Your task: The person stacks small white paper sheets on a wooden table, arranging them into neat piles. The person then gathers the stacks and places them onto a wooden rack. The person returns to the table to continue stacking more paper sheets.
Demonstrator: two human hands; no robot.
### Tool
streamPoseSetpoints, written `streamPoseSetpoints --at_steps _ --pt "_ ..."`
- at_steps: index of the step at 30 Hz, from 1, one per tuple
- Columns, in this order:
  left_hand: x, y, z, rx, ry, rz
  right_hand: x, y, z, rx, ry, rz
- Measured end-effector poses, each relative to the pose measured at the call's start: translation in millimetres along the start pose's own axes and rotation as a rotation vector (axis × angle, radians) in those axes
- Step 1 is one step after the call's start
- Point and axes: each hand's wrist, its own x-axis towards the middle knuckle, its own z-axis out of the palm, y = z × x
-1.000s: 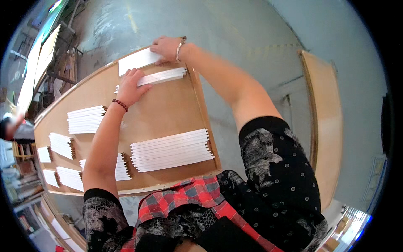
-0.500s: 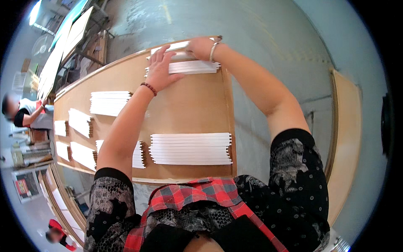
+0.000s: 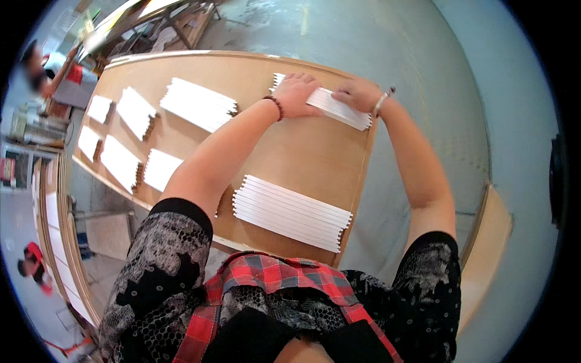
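A row of notched white strips (image 3: 339, 109) lies side by side at the far right of a brown board (image 3: 290, 148). My left hand (image 3: 296, 95) rests flat across their left part, thumb stretched toward the right. At their right part is my right hand (image 3: 360, 97), its fingers curled in; whatever is in them is hidden. Nearer to me sits a wider group of white strips (image 3: 290, 212), touched by neither hand. Beyond my left forearm another white group (image 3: 198, 104) lies on the board.
Several smaller white groups (image 3: 134, 114) cover the board's left end. A person (image 3: 51, 75) stands at the far left, beside a cluttered bench (image 3: 175, 24). Another person (image 3: 36, 266) is at the lower left, near upright panels (image 3: 60, 242). A pale board (image 3: 487, 236) leans at the right.
My view has turned, so the board appears slanted. The far strips now lie together in one block under my hands; my left hand has come down flat on them.
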Motion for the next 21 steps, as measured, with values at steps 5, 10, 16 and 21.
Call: streamPoseSetpoints --at_steps 5,10,16,21 --pt "-6.1 -6.8 2.8 -0.064 0.04 0.012 -14.4 -46.8 48.1 -0.155 0.362 -0.001" --pt "-18.5 39.4 -6.2 -0.09 0.17 -0.011 -28.4 -19.8 80.9 -0.148 0.526 0.149" --pt "-149.0 96.0 -62.2 -0.301 0.196 0.209 -24.3 -69.8 53.1 -0.101 0.263 0.231" --pt "-293.0 127.8 -127.4 -0.52 0.176 0.02 -27.3 -50.8 98.1 -0.251 0.481 0.225"
